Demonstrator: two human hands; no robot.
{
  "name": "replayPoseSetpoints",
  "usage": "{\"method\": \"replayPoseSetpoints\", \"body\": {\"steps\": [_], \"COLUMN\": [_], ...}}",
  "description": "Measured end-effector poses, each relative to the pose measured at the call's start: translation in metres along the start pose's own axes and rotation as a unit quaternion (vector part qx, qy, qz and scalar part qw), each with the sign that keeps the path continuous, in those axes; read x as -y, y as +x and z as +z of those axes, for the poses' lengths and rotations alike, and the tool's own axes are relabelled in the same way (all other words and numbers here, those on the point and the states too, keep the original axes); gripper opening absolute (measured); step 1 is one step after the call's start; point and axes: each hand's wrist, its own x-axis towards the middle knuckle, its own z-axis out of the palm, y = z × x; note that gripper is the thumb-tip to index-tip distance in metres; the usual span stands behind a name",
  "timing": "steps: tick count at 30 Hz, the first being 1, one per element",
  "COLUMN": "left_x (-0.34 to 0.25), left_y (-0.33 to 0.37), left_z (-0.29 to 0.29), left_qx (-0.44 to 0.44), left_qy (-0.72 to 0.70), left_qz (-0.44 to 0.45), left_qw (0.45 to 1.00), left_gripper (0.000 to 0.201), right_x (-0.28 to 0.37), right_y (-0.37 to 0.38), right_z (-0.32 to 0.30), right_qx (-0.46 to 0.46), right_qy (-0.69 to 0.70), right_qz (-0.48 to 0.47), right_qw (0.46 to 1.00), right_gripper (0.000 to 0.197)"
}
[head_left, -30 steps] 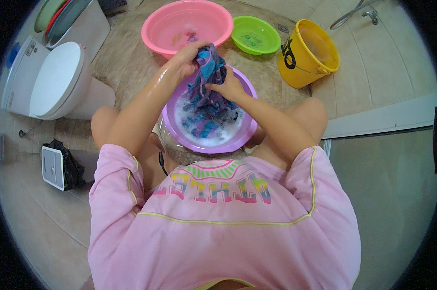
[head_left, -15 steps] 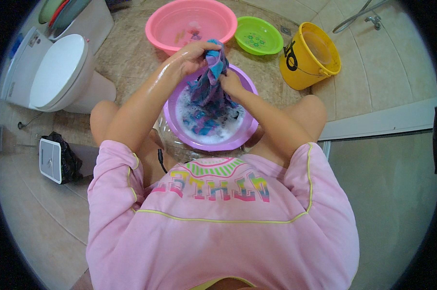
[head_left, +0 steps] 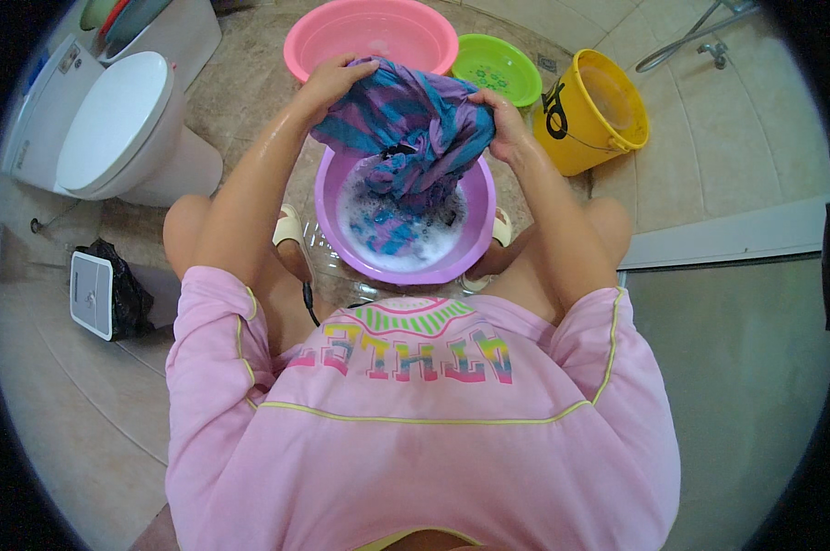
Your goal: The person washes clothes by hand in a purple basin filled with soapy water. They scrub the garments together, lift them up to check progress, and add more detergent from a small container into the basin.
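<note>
A wet, blue-and-purple striped cloth [head_left: 406,115] is stretched between my two hands above a purple basin [head_left: 328,234]. My left hand [head_left: 337,83] grips its upper left edge, fingers closed over the fabric. On the other side my right hand [head_left: 505,124] pinches the right edge. The cloth's middle bunches and hangs down into the basin. Sudsy water [head_left: 415,248] fills the basin, and more striped fabric lies in the foam. Whether this is a garment or a plain piece of cloth I cannot tell.
Beyond the cloth stand a pink basin [head_left: 309,50], a green basin [head_left: 525,92] and a yellow bucket [head_left: 562,138]. A white toilet [head_left: 117,129] is at the left, with a small bin [head_left: 94,296] nearer me. A shower hose [head_left: 672,55] hangs at the far right wall.
The cloth was gathered in a narrow bunch between my hands; now it is spread wide. My right hand has moved right and up, my left hand slightly left.
</note>
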Motion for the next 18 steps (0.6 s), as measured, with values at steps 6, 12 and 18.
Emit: {"method": "replayPoseSetpoints", "body": {"steps": [6,12,18], "left_x": [0.002,0.028,-0.021], "left_y": [0.003,0.012,-0.007], "left_z": [0.029,0.054,0.058], "left_qx": [0.019,0.036,0.161], "left_qy": [-0.125,-0.059,-0.218], "left_qz": [-0.006,0.01,-0.015], "left_qw": [0.992,0.998,0.963], "left_gripper": [0.038,0.031,0.032], "right_x": [-0.031,-0.097,-0.104], "right_y": [0.011,0.029,0.045], "right_z": [-0.01,-0.003,-0.021], "right_qx": [-0.113,-0.04,-0.04], "right_qy": [-0.409,-0.555,-0.5], "right_qz": [-0.171,-0.158,-0.152], "right_qw": [0.889,0.816,0.852], "right_gripper": [0.024,0.035,0.038]}}
